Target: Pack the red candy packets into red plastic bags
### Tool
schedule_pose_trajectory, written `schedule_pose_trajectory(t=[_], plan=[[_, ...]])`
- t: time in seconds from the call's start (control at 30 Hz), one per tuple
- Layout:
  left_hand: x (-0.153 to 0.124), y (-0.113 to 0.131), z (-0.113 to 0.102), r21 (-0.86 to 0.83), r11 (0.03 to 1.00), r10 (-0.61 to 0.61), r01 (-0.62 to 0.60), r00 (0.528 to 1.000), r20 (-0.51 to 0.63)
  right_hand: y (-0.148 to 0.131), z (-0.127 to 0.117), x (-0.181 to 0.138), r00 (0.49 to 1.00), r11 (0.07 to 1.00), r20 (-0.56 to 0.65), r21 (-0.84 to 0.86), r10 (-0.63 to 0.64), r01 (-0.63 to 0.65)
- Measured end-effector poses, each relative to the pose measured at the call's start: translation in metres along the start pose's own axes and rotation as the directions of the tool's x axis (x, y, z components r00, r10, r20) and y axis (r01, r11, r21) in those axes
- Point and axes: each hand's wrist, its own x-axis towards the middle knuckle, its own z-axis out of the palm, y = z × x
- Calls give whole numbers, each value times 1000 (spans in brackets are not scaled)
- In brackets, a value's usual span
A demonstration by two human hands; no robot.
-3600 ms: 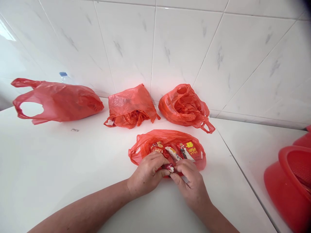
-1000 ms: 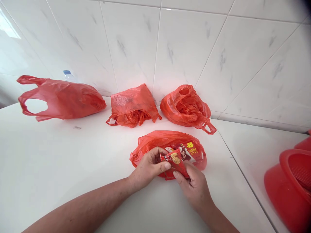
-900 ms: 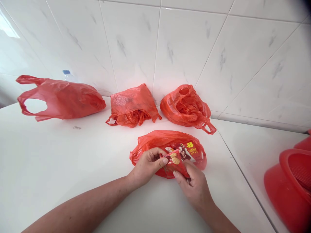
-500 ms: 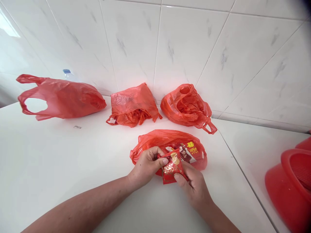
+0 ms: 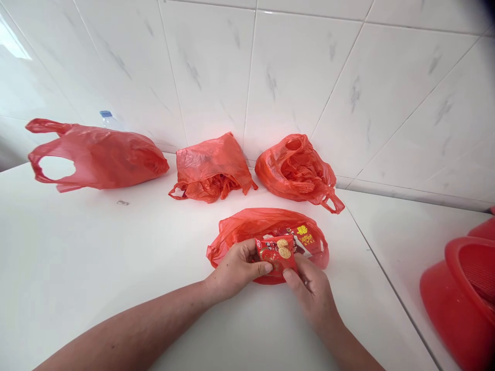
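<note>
A small red snack packet (image 5: pixel 276 252) with biscuit pictures is pinched between both my hands. My left hand (image 5: pixel 235 270) grips its left side with thumb and fingers closed. My right hand (image 5: pixel 313 291) holds its lower right edge. The packet sits just above the mouth of a flat red plastic bag (image 5: pixel 247 226) lying on the white counter (image 5: pixel 116 268). Inside that bag I see more red packets (image 5: pixel 305 238) with yellow print.
Three more red plastic bags stand along the tiled wall: a long one (image 5: pixel 100 157) at left, a crumpled one (image 5: pixel 211 167) in the middle, an open one (image 5: pixel 296 170) at right. A bottle cap (image 5: pixel 105 114) peeks behind the left bag. Red plastic basins (image 5: pixel 460 293) sit at far right.
Both hands pulled the red packet out of the bag's contents and turned it, so its biscuit side now faces up. The bags along the wall have not moved.
</note>
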Motion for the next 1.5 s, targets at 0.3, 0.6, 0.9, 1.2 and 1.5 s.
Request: schedule_pose_trajectory(t=[0.3,0.6,0.9,1.2,1.5], plan=[[-4,3,5,243,968,-52,69,996,-76,-7,-2,-4,998,993,-9,96,69,-68],[-5,-2,4,270,961,-42,55,998,-54,-5,-4,-3,960,965,-162,168,228,-201],[-4,-6,2,330,943,15,31,990,-137,0,-7,1,962,930,-178,340,209,-139],[-4,3,3,192,981,41,3,974,-225,0,-9,2,961,940,-104,258,256,-223],[-4,5,2,216,976,56,-17,983,-176,-5,-4,-1,970,930,134,282,204,-235]])
